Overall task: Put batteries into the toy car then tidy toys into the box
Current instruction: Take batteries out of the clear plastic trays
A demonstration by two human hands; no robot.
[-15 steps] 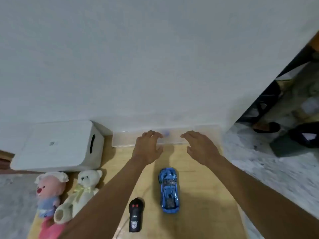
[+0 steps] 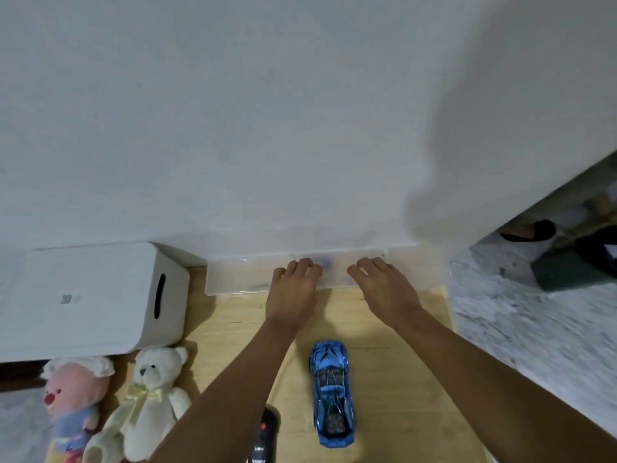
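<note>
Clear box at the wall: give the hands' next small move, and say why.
Probably pull the clear box toward the toy car. The left hand and right hand both curl fingers over it, and it sits against the wall.

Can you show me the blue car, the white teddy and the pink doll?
blue car (image 2: 327, 354), head view, on its bonnet.
white teddy (image 2: 152, 409), head view, on its tummy.
pink doll (image 2: 71, 389), head view, on its face.
</note>
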